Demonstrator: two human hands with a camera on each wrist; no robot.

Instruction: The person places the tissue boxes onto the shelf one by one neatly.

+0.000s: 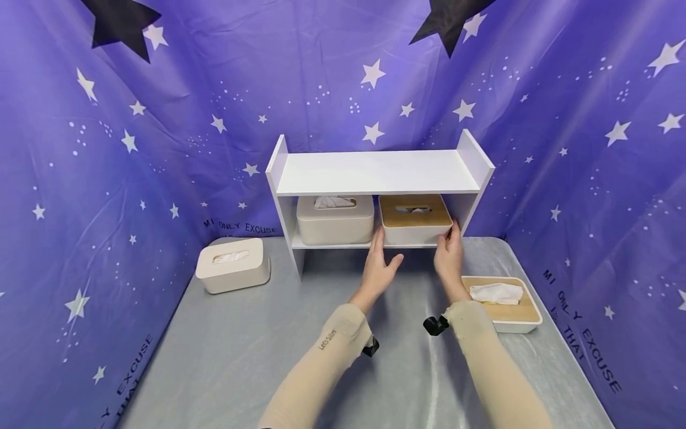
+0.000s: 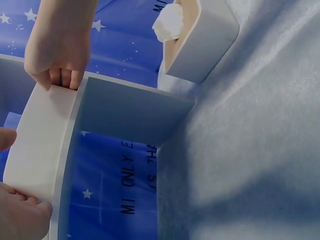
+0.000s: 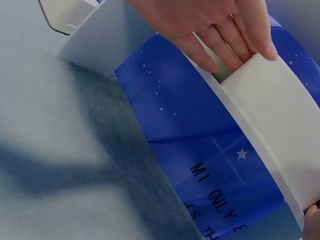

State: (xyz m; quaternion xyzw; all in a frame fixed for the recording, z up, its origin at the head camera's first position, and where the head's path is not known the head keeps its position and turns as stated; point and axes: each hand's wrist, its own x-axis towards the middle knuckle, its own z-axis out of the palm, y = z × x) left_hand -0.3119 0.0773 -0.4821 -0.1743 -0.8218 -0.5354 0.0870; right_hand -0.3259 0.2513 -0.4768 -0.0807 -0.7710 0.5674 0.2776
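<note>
A wood-lidded white tissue box [image 1: 415, 235] sits in the right part of the shelf's middle level. My left hand [image 1: 377, 274] touches its left side, fingers extended into the gap beside the neighbouring tissue box and thumb spread away toward the right. At the front right corner is my right hand [image 1: 449, 259], its fingers along the box's side; its fingers [image 2: 65, 77] also show there in the left wrist view. The box's front face [image 3: 280, 115] appears between both hands in the right wrist view. A cream tissue box [image 1: 334, 226] stands immediately left on the same level.
The white shelf [image 1: 375, 171] stands at the table's back. Another cream tissue box [image 1: 233, 271] lies on the grey table [image 1: 225, 357] at left. A wood-lidded tissue box [image 1: 509, 313] rests beside my right forearm. Purple star curtains [image 1: 177, 149] surround the table.
</note>
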